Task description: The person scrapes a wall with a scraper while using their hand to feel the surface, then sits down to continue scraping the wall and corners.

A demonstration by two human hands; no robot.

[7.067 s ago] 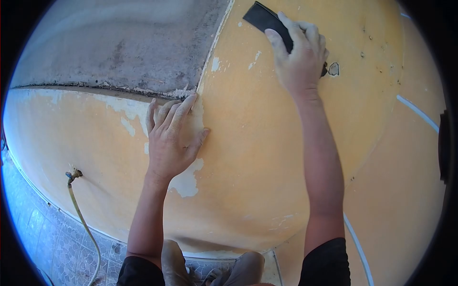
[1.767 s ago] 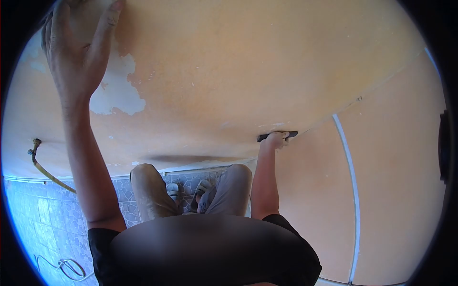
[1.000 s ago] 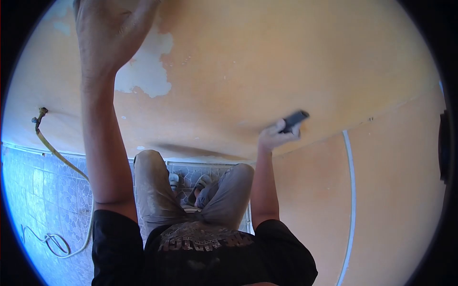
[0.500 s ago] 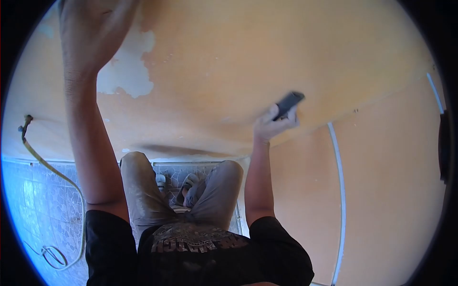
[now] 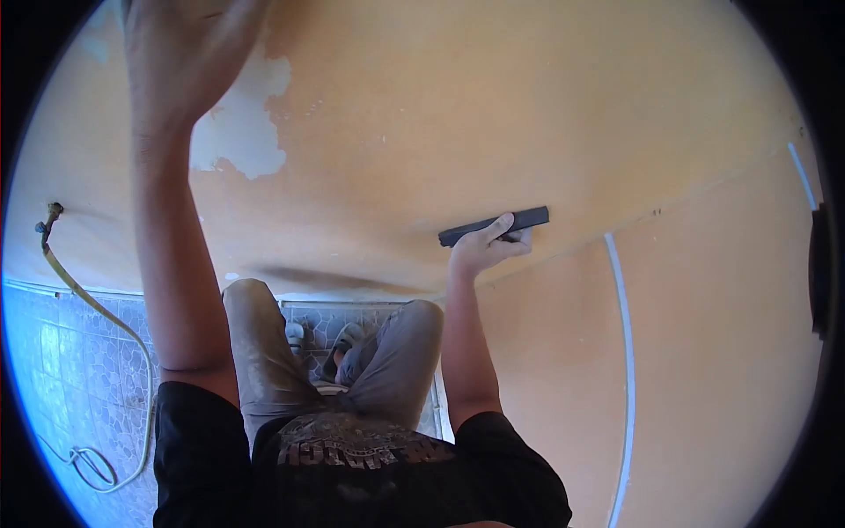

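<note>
My right hand (image 5: 484,249) grips a long black block (image 5: 531,217) that looks like a sanding block, its thumb on one side and fingers on the other. Pale dust coats this hand. The block is held against or very close to the orange wall (image 5: 422,114), lying nearly level; the exact contact does not show. At the upper left my left hand (image 5: 189,53) is raised near the wall beside a whitish bare patch (image 5: 242,123). Its fingers are cut off by the view's edge, so their pose is hidden.
A tap (image 5: 53,214) juts from the wall at left, with a yellowish hose (image 5: 106,312) running down to the tiled floor (image 5: 88,370). A pale strip (image 5: 627,352) runs along the right-hand wall. My bent knees (image 5: 251,308) are close to the wall.
My right hand has moved left and slightly down with the black block, which has turned from a steep slant to nearly level. My left hand has shifted slightly right in view.
</note>
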